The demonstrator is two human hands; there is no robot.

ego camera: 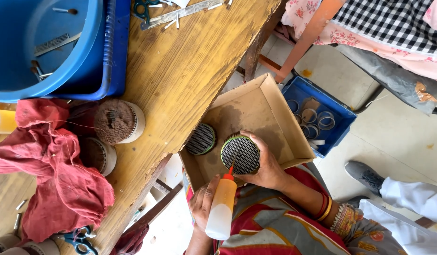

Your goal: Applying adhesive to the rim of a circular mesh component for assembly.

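We are holding a round, green-rimmed bundle of packed tubes with a honeycomb face [240,154] in our right hand [265,167], fingers curled tightly around its side and thumb over the rim, so it is sitting tilted inside an open brown cardboard box [280,111]. Our left hand [203,200] is wrapping closed around a soft plastic squeeze bottle with an orange top and red nozzle [222,208]; the nozzle tip is touching the lower edge of the gripped bundle's face. Just beside that grip, further into the box, a second round honeycomb bundle [201,139] is lying apart from the hands. Beyond the box, away from both grips, we are seeing a worn wooden table [180,71] carrying a crumpled red cloth [53,174], a brown-topped round bundle [118,122] and a blue plastic tub [48,47]. Past the right hand, a blue tray of rings [317,118] is resting on the floor.
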